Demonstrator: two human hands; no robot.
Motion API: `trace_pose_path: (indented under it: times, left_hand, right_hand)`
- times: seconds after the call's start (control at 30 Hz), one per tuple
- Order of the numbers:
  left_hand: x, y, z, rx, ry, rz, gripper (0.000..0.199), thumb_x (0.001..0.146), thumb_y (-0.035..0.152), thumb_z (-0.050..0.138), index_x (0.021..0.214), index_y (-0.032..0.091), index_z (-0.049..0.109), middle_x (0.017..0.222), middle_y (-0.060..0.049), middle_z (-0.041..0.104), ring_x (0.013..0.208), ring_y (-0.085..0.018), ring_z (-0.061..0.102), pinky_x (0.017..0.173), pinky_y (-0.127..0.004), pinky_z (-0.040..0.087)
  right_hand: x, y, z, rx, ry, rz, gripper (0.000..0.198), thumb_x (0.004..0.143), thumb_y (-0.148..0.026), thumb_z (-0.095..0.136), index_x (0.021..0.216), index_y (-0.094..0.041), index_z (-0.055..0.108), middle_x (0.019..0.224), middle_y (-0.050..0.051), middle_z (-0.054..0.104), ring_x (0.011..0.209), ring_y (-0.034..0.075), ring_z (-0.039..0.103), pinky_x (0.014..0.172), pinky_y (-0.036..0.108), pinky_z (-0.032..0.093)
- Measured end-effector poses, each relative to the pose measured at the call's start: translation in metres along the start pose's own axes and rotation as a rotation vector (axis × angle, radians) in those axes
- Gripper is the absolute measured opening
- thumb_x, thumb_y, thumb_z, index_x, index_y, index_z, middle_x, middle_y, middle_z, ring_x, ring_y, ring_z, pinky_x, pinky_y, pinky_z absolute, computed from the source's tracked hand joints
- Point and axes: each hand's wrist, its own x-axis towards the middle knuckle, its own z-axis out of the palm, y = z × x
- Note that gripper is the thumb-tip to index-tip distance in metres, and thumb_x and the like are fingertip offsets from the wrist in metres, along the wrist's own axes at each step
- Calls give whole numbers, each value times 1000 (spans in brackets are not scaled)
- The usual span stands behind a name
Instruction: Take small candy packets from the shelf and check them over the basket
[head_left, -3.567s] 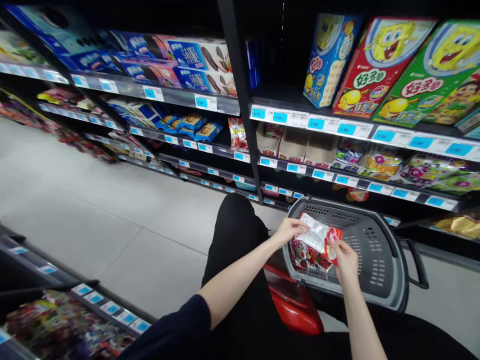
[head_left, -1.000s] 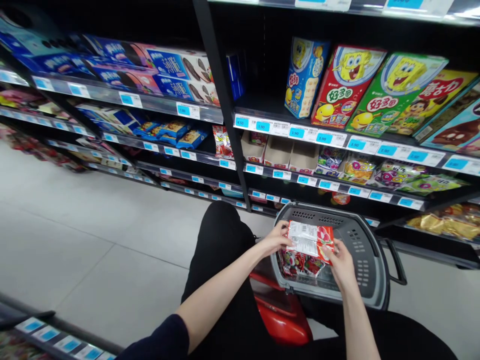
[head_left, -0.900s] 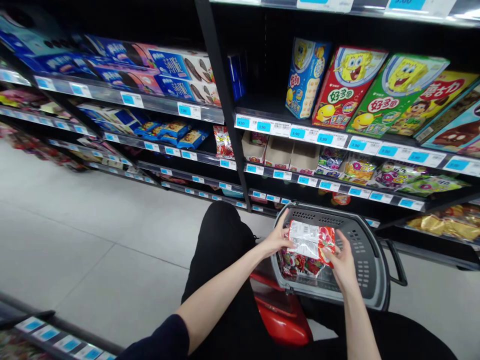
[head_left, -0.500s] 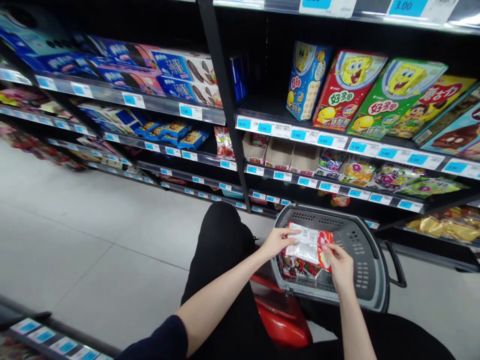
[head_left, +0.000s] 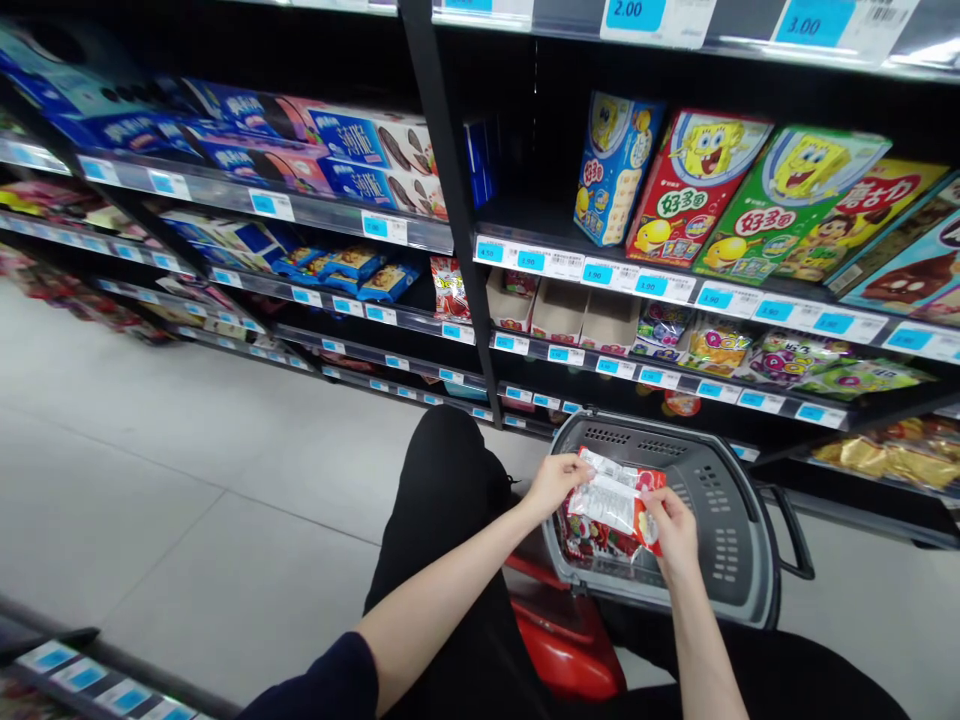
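Note:
A red and silver snack packet [head_left: 611, 500] is held between my two hands above a grey shopping basket [head_left: 712, 450]. My left hand [head_left: 556, 482] pinches its left end, fingers closed. At the opposite end, my right hand [head_left: 671, 522] grips the red edge between thumb and fingers. The packet's silver back with printed text faces up. Beneath it, more red packets [head_left: 600, 540] lie in the basket, partly covered by the held one. A black handle [head_left: 791, 540] sticks out at the basket's right end.
Store shelves run across the front, with cartoon snack boxes [head_left: 694, 185], gummy candy bags [head_left: 720, 342] and blue biscuit boxes [head_left: 375, 155]. A red object [head_left: 566, 650] is below the basket, between my legs. Grey floor [head_left: 247, 440] extends to the left; another shelf edge [head_left: 90, 680] shows lower left.
My left fingers have drawn back to the packet's left edge, where they lay across it before. The right hand has shifted slightly left. The basket has stayed about where it was.

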Motion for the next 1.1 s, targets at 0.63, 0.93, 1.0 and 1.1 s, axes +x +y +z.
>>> trace_pose_path:
  times: [0.63, 0.93, 1.0, 1.1]
  left_hand:
    - [1, 5, -8, -403, -334, -331, 29, 69, 15, 60, 96, 7, 59, 86, -13, 65, 81, -22, 63, 75, -37, 47]
    - [10, -16, -17, 448, -94, -73, 36, 73, 38, 51, 47, 13, 47, 40, 3, 45, 42, -8, 42, 47, -21, 32]
    - [12, -19, -18, 515, -83, -49, 34, 71, 38, 50, 48, 14, 47, 42, 4, 43, 45, -8, 41, 47, -20, 30]
    - [14, -21, -17, 523, -124, -118, 33, 73, 41, 44, 55, 13, 51, 50, 2, 50, 51, -10, 46, 50, -21, 33]
  right_hand:
    - [-1, -19, -30, 231, -288, 244, 42, 61, -26, 68, 102, -18, 60, 100, 8, 66, 82, 23, 64, 50, 25, 51]
    - [12, 5, -26, -458, -83, 34, 33, 63, -47, 62, 64, -14, 66, 56, 2, 65, 58, 19, 59, 52, 25, 43]
    - [14, 6, -28, -560, -83, 2, 34, 63, -48, 61, 66, -15, 68, 61, 3, 66, 63, 21, 59, 58, 27, 43]
    - [16, 8, -32, -580, -80, -63, 35, 63, -49, 61, 64, -15, 69, 66, 5, 67, 69, 22, 59, 63, 29, 44]
